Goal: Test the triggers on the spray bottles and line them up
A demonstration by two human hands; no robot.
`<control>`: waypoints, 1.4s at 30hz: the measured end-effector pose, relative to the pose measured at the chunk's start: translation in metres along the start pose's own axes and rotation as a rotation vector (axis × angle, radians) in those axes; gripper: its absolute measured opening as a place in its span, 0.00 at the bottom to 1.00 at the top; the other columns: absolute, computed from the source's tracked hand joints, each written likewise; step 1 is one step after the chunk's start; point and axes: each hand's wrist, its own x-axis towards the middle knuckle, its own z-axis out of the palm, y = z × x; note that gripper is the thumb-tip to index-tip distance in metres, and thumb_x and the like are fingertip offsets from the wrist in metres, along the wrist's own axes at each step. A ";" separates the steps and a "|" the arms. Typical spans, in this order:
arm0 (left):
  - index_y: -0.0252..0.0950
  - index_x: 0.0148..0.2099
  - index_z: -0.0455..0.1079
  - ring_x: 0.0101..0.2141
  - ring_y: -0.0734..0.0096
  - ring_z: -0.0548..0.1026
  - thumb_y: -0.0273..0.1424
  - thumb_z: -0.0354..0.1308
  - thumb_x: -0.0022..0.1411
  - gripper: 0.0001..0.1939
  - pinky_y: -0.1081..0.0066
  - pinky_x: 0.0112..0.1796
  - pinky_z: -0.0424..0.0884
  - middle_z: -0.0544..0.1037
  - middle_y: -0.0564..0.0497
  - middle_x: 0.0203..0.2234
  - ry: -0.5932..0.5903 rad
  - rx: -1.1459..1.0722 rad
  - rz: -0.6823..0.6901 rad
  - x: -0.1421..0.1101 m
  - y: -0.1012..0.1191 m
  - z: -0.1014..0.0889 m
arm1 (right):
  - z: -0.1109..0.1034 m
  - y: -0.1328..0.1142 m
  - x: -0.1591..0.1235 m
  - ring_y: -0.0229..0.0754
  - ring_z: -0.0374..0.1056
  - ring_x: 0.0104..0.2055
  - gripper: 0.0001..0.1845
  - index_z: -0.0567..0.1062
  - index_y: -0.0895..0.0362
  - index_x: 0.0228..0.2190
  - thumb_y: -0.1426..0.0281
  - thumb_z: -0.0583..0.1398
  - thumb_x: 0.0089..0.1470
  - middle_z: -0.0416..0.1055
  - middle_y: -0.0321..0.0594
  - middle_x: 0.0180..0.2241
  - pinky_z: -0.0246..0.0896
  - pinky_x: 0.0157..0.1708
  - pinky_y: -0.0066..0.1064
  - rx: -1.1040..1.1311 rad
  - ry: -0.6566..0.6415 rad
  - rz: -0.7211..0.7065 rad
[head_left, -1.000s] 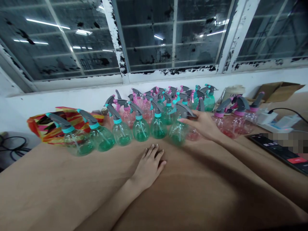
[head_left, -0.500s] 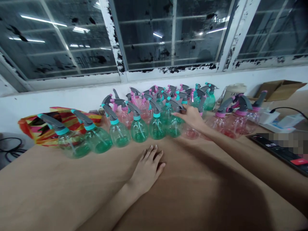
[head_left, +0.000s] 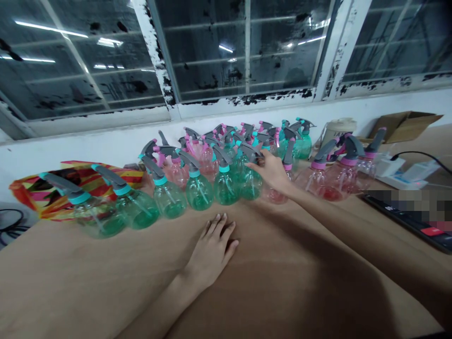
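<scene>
My right hand (head_left: 272, 170) reaches across the table and has its fingers closed around the neck and grey trigger head of a green spray bottle (head_left: 250, 184). That bottle stands upright at the right end of a front row of green spray bottles; the green spray bottle (head_left: 226, 189) beside it is in the same row. Part of its collar is hidden by my fingers. A pink spray bottle (head_left: 276, 195) stands just right of it, partly behind my wrist. Palm down, my left hand (head_left: 212, 252) lies on the wooden table (head_left: 88, 282), fingers spread, holding nothing.
Several pink and green spray bottles crowd behind the row, against the wall. Pink bottles (head_left: 334, 188) stand on the right, near a power strip (head_left: 402, 181), a phone (head_left: 399, 216) and an open cardboard box (head_left: 402, 127). A colourful bag (head_left: 35, 197) lies at left.
The view has turned slightly, so the scene sits a little further left. My right hand stays on the same green spray bottle, and my left hand still rests on the table.
</scene>
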 end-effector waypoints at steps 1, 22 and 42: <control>0.31 0.59 0.61 0.60 0.54 0.57 0.38 0.42 0.70 0.22 0.54 0.57 0.56 0.62 0.40 0.59 -0.002 -0.002 -0.002 0.000 0.000 0.000 | 0.000 0.000 -0.001 0.50 0.72 0.34 0.19 0.70 0.61 0.42 0.63 0.61 0.50 0.75 0.46 0.29 0.62 0.35 0.39 0.005 0.002 0.002; 0.33 0.60 0.62 0.60 0.55 0.59 0.39 0.42 0.70 0.23 0.54 0.56 0.59 0.62 0.42 0.60 0.007 0.068 -0.001 0.001 -0.003 0.003 | -0.079 0.024 -0.081 0.46 0.75 0.27 0.11 0.75 0.56 0.32 0.63 0.56 0.55 0.78 0.42 0.28 0.69 0.28 0.37 -0.150 -0.028 -0.005; 0.32 0.59 0.61 0.59 0.56 0.60 0.40 0.37 0.71 0.25 0.55 0.55 0.60 0.63 0.43 0.59 0.060 0.078 0.039 0.001 -0.009 0.008 | -0.069 0.039 -0.042 0.55 0.72 0.36 0.13 0.72 0.59 0.34 0.61 0.56 0.54 0.76 0.51 0.32 0.63 0.31 0.39 -0.284 -0.005 0.034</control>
